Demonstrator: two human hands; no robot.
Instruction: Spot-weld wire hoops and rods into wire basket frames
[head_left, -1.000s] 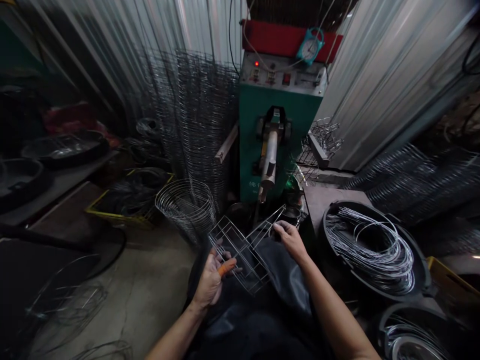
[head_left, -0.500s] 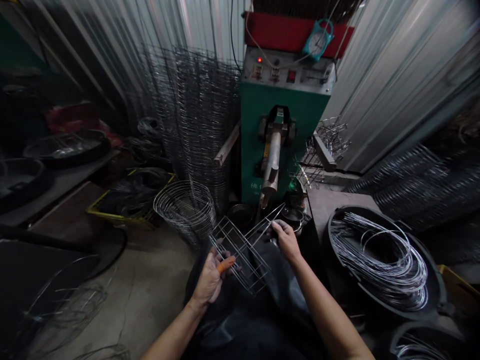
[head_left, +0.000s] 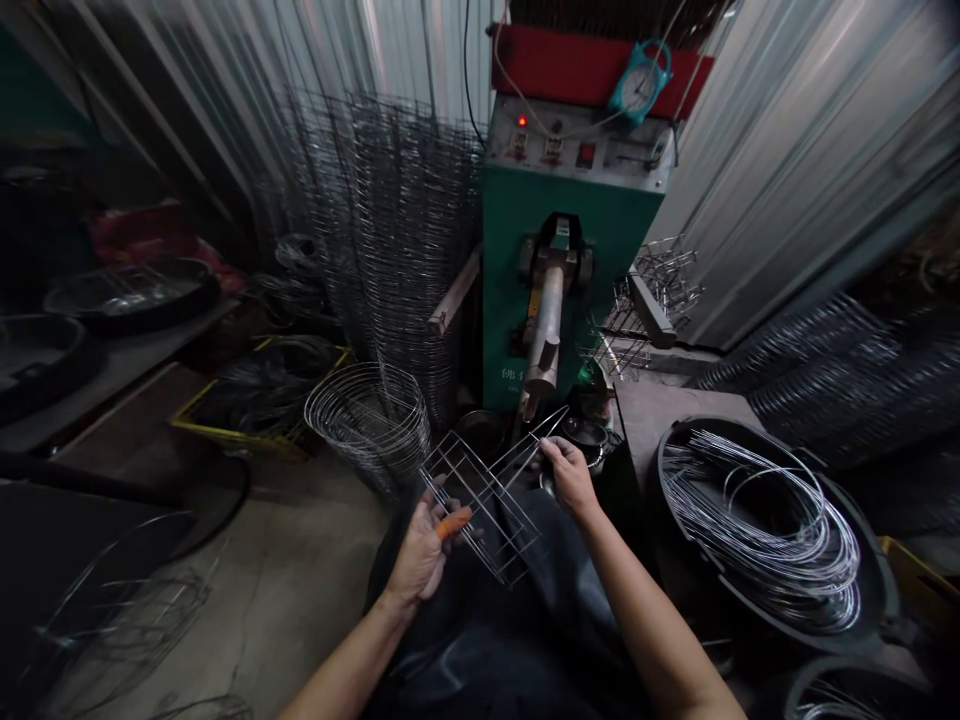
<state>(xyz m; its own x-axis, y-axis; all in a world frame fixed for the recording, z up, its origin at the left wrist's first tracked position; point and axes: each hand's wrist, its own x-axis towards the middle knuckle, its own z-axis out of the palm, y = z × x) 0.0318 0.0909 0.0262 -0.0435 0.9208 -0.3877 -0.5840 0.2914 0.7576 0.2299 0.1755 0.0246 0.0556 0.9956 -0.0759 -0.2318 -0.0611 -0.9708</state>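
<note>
A bent wire grid frame (head_left: 487, 495) hangs over my lap, just below the metal arm of the green machine (head_left: 570, 230). My left hand (head_left: 424, 555) grips the frame's lower left edge, fingers curled round the wires, with an orange cover on one finger. My right hand (head_left: 570, 475) is closed on the frame's upper right part, near the arm's tip (head_left: 534, 385).
A round wire basket (head_left: 371, 415) stands on the floor to the left. Tall stacks of wire mesh (head_left: 382, 220) lean against the corrugated wall. A black tub of coiled wire rings (head_left: 765, 520) sits at my right. Dark trays lie on a bench far left.
Both hands and the wire frame have edged slightly up toward the machine arm. The view has shifted a little, moving the tub of wire rings rightward.
</note>
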